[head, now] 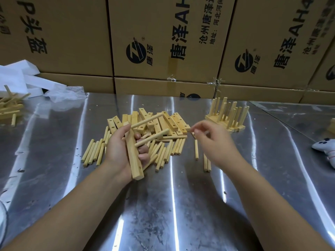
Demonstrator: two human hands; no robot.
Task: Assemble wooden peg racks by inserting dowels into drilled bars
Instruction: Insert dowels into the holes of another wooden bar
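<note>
We grip the drilled bar [135, 160] in our left hand [117, 151], two dowels [147, 120] seated, above the loose dowels [94, 153]. Our right hand [215, 142] hovers with fingers curled; we cannot tell if it pinches anything. Next, probably: a third dowel into the bar's free hole.

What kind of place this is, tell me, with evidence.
Likely an assembly workshop or warehouse: printed brown cardboard cartons stacked behind a shiny sheet-metal table strewn with drilled pale wooden bars and round wooden dowels.
</note>
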